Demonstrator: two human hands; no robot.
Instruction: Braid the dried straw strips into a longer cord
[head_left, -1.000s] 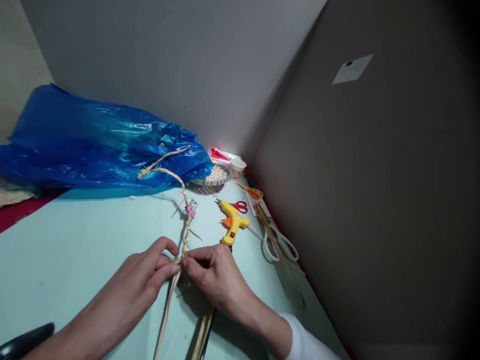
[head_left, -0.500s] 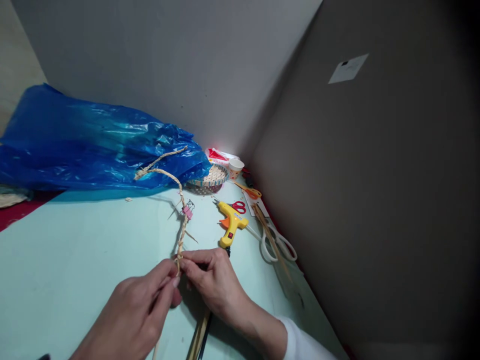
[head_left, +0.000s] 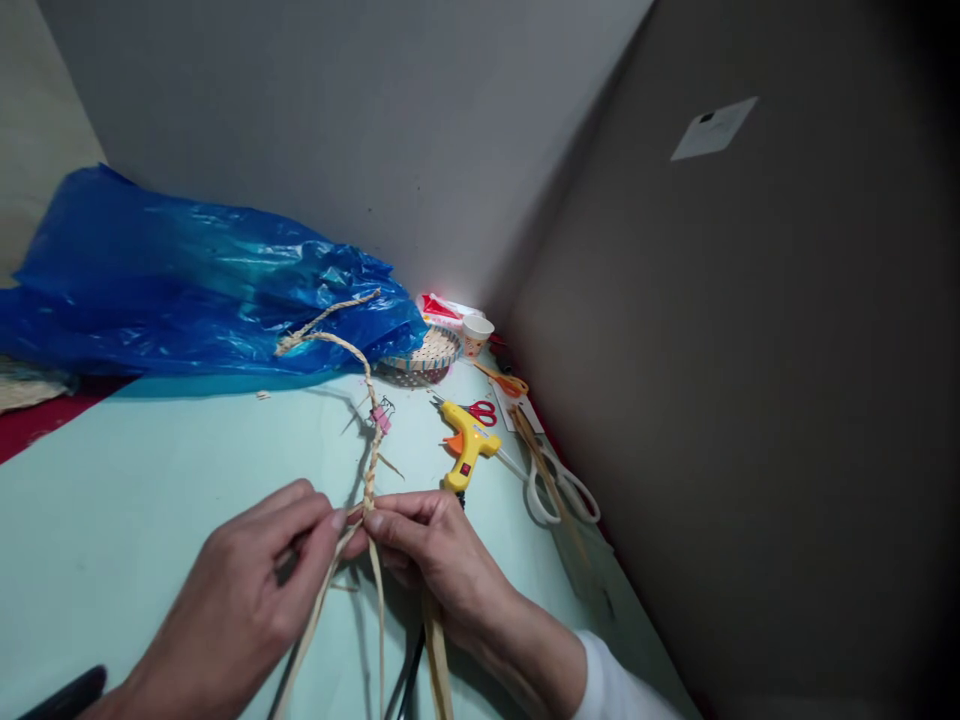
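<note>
The straw braid (head_left: 369,450), light, thin and probably a bit brittle, runs toward 12 o'clock over the pale green table (head_left: 135,480), and the left hand (head_left: 247,590) and right hand (head_left: 435,555) both pinch it closed at its unfinished end, where the loose strips (head_left: 379,620) begin.

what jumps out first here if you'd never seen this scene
Both hands, the left hand and the right hand, pinch a straw braid at the near middle of the pale green table. Behind it a crumpled blue plastic bag lies along the wall, and a yellow glue gun lies to the right.
</note>
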